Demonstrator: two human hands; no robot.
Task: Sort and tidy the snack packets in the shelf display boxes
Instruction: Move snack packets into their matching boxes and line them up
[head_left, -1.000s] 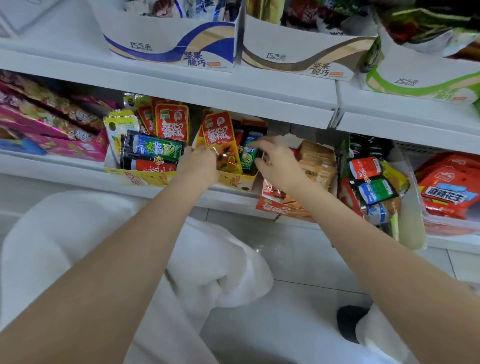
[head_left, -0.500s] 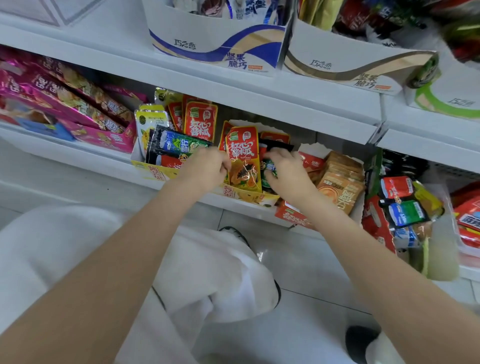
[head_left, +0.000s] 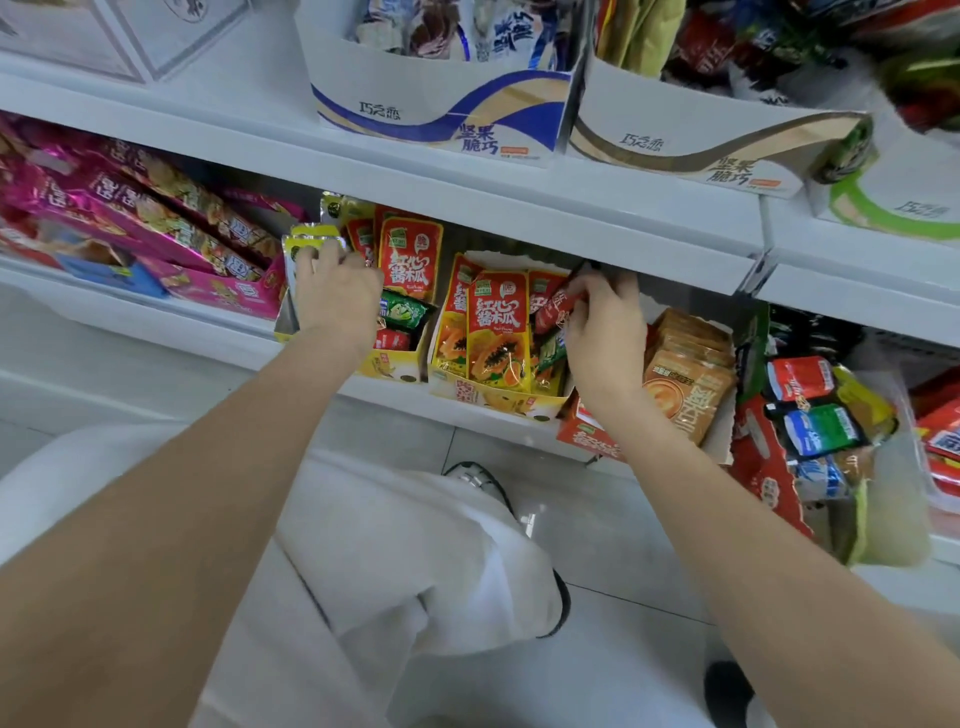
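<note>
Red papaya packets (head_left: 497, 332) stand upright in a yellow display box (head_left: 498, 397) on the low shelf. Person's right hand (head_left: 605, 332) is at the box's right side, fingers pinching a small red packet (head_left: 558, 306) just above the others. Left hand (head_left: 337, 293) is in the next box (head_left: 387, 366) to the left, fingers curled round yellow packets (head_left: 311, 241) at the back w/ green packets (head_left: 402, 312) beside it. Brown packets (head_left: 685, 384) sit right of the right hand.

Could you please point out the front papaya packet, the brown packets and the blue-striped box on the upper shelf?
front papaya packet (head_left: 497, 332), head view, its printed front face.
brown packets (head_left: 688, 395), head view, the front packet's face.
blue-striped box (head_left: 441, 111), head view, its front wall.
</note>
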